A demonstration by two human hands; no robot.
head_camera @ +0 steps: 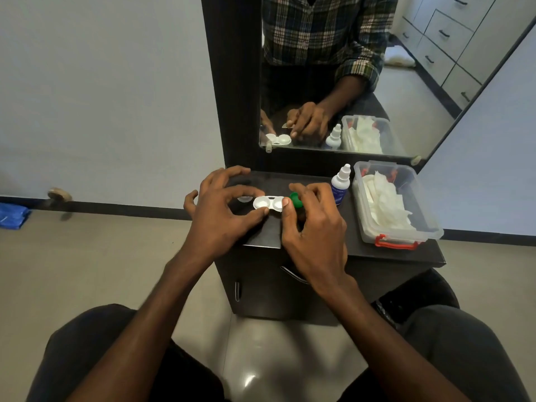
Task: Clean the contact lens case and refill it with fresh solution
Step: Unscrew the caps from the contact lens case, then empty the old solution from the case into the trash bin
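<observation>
A dark, glossy cabinet top (385,250) stood under a wall mirror (406,91). At its right end sat a clear plastic box (429,216) with a red latch, lidless and filled with crumpled white tissues (385,198). Just left of it stood a small white solution bottle (340,184) with a blue label, cap on. The white lens case (268,203) lay near the top's front edge, both round wells uncovered. The left hand (223,216) pinched its left end with thumb and forefinger; the right hand (313,224) pinched the right end and held a green cap (295,200) behind its thumb. A pale cap (244,198) lay beside the left fingers.
</observation>
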